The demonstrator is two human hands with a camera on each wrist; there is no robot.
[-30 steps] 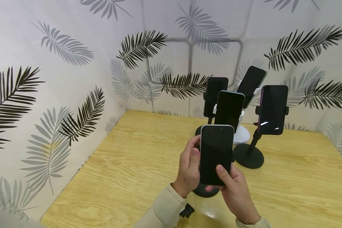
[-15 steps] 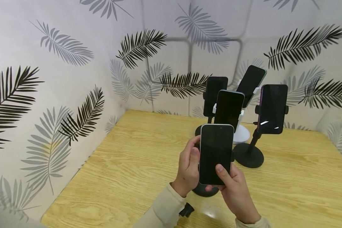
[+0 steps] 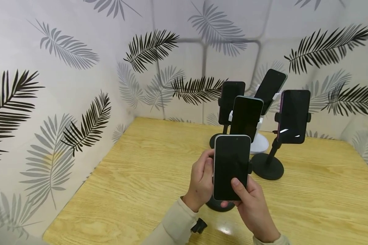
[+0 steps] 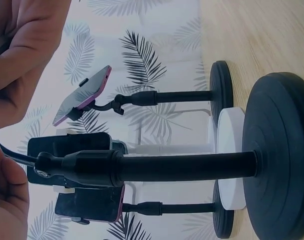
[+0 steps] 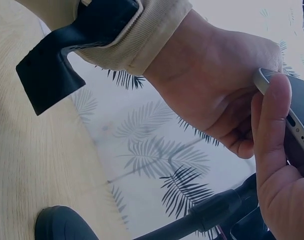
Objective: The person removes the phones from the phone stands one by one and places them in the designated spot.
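Observation:
A dark-screened smartphone [image 3: 231, 163] with a pale frame stands upright in front of me on a black phone stand, whose round base [image 4: 281, 155] and post [image 4: 186, 166] show in the left wrist view. My left hand [image 3: 200, 183] grips the phone's left edge, thumb along the side, its other fingers mostly hidden behind. My right hand [image 3: 254, 207] holds the lower right corner, thumb pressed on the screen. In the right wrist view, the phone's bottom edge [image 5: 297, 132] with its port shows beside the right thumb. A black holder clip [image 3: 250, 166] juts out at the phone's right edge.
Behind stand several more phones on stands: one [image 3: 246, 117] in a white clamp, a tilted one [image 3: 271, 90], one [image 3: 232, 98] at the back left and a pink-edged one [image 3: 293, 117] on a black round base [image 3: 268, 166]. A leaf-patterned curtain [image 3: 184, 20] surrounds the wooden table [image 3: 141, 163].
The phone and both hands have shifted very slightly down and left in the head view. The grip of both hands looks the same, and the other phones stay put.

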